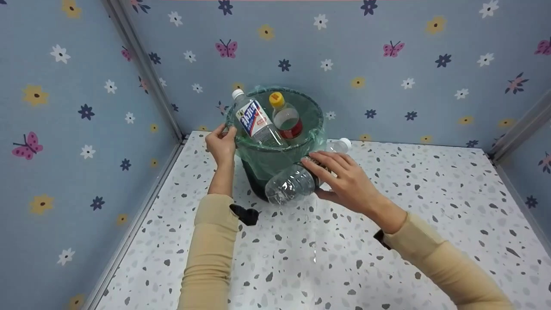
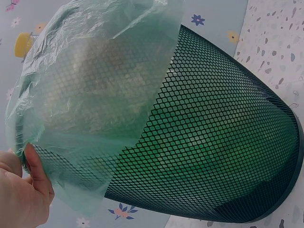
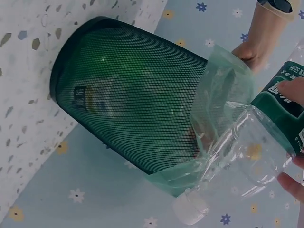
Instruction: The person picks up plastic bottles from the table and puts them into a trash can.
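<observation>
A dark green mesh wastebasket (image 1: 258, 181), lined with a pale green plastic bag (image 1: 275, 153), stands at the back of the speckled table. My left hand (image 1: 224, 134) pinches its rim and bag edge on the left side; the thumb (image 2: 35, 171) shows on the bag (image 2: 95, 95) over the mesh (image 2: 213, 142). My right hand (image 1: 319, 176) grips a clear empty bottle (image 1: 292, 185) with a green label, held sideways against the basket's front, white cap (image 1: 345, 144) pointing away. In the right wrist view the bottle (image 3: 247, 152) touches the bag edge on the basket (image 3: 128, 104).
Inside the basket lie a white-capped bottle with a blue and red label (image 1: 256, 121) and a yellow-capped bottle with a red label (image 1: 287, 117). Flowered walls (image 1: 387, 64) close the table (image 1: 344, 267) at the back and both sides.
</observation>
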Available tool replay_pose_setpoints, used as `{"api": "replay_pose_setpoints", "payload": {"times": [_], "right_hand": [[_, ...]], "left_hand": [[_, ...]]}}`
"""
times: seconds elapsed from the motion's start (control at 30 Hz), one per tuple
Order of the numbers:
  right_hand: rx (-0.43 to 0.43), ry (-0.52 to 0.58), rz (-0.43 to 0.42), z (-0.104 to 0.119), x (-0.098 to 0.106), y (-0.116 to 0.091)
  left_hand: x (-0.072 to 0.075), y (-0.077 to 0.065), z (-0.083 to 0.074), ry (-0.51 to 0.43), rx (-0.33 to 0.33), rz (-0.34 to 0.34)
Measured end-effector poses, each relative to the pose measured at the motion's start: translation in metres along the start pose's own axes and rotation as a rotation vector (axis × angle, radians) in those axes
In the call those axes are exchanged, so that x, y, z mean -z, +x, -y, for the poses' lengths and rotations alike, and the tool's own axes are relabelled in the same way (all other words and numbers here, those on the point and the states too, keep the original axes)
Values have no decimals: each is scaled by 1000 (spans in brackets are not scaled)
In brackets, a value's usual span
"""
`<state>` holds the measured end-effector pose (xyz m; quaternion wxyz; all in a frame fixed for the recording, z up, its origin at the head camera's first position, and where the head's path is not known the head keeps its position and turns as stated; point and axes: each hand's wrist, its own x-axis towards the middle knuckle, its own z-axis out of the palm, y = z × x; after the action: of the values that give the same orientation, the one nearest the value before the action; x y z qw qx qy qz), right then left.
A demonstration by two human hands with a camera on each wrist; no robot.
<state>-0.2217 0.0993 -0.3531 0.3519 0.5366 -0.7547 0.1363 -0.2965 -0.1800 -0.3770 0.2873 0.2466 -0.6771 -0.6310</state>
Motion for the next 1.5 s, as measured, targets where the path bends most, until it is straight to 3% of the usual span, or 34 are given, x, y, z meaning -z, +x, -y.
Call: {"api": "replay_pose_setpoints", "payload": {"times": [0.53,0.77,1.13,1.4,1.5], "right_hand": [[-25,58,-87,-28,10,72],[-98,87,-110,-45,5,97],[-245,73,-111,-76,-12,106],[-457,183,-102,-87,-28,104],[-488,220,-142,-90,-35,102]], "left_hand": [[-2,1,-2,3,14,-20],[-1,2,-1,-2,2,-15],[0,1,-2,1,13,-3],[0,0,-2,-6,38,0],[0,0,-2,0,42,-4]]}}
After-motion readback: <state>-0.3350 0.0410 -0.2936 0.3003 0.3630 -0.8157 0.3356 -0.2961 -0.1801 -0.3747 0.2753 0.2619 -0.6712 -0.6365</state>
